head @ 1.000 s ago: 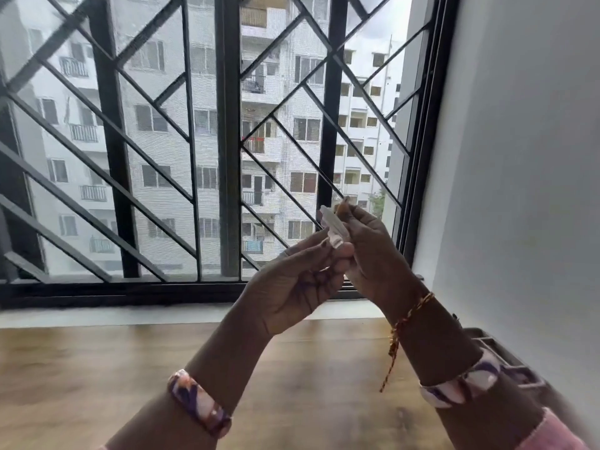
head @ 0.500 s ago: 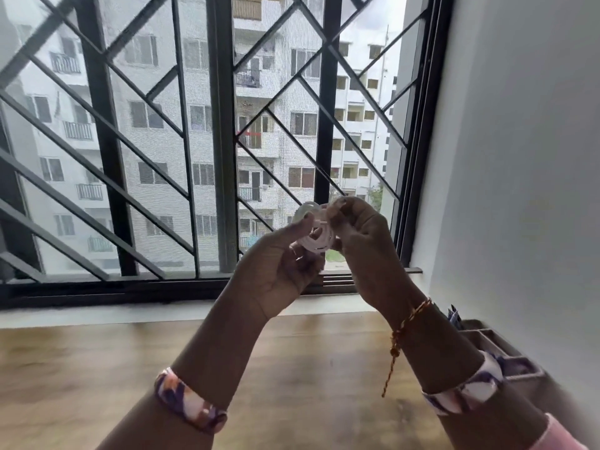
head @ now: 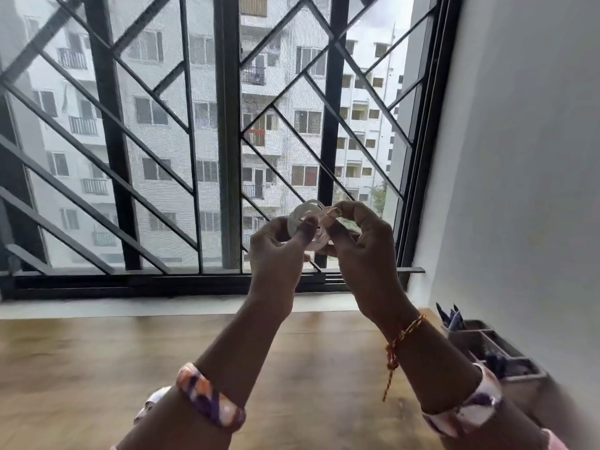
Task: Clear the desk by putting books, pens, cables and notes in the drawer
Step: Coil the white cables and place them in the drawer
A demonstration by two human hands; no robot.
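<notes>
Both my hands are raised in front of the window, above the wooden desk [head: 97,368]. Between them I hold a white cable [head: 306,216] wound into a small coil. My left hand [head: 279,251] pinches the coil from the left with thumb and fingers. My right hand [head: 360,245] grips it from the right, fingertips on its top edge. Most of the coil is hidden behind my fingers.
A grey desk organiser [head: 493,349] with several pens [head: 449,316] stands at the desk's right edge against the white wall [head: 519,157]. A barred window [head: 224,141] and its sill [head: 130,306] run along the back of the desk.
The white cable went from a narrow strip between my fingertips to a rounder coil. My hands stayed together at about the same height while the view tilted slightly down and right.
</notes>
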